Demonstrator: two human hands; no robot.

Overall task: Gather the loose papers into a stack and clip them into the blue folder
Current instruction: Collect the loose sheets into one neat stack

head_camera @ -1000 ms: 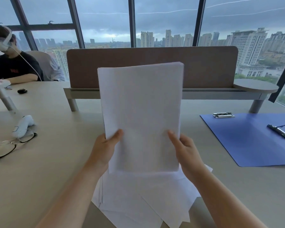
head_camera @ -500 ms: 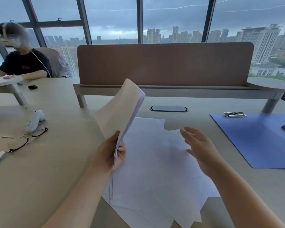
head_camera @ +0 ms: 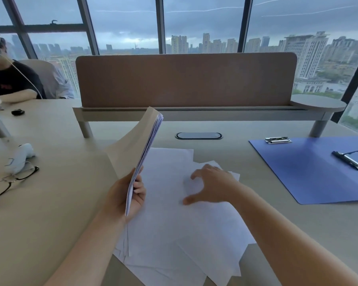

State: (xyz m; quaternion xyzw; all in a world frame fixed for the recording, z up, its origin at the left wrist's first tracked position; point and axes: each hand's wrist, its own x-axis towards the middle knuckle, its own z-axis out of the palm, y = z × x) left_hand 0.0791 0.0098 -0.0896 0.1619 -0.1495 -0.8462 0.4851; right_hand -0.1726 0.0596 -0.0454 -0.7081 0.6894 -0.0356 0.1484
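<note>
- Fingers [head_camera: 140, 187] of the left hand [head_camera: 124, 198] curl round the lower edge of a gathered stack of papers [head_camera: 137, 149], held tilted up just left of centre frame.
- Right hand [head_camera: 212, 186] has its fingers spread and bent, fingertips touching the loose papers [head_camera: 174, 234]; it grasps nothing.
- Those loose sheets lie overlapped and skewed on the table [head_camera: 56, 213], from centre to bottom of the frame.
- At the right edge, the blue folder [head_camera: 310, 172] lies open and flat, well apart from the sheets, with a metal clip [head_camera: 278, 140] at its upper left corner and a black clip bar [head_camera: 348, 161] further right.
- Eyeglasses [head_camera: 10, 182] lie at the left edge, touching a white object [head_camera: 21, 155].
- Another person [head_camera: 6, 79] sits in the upper left.
</note>
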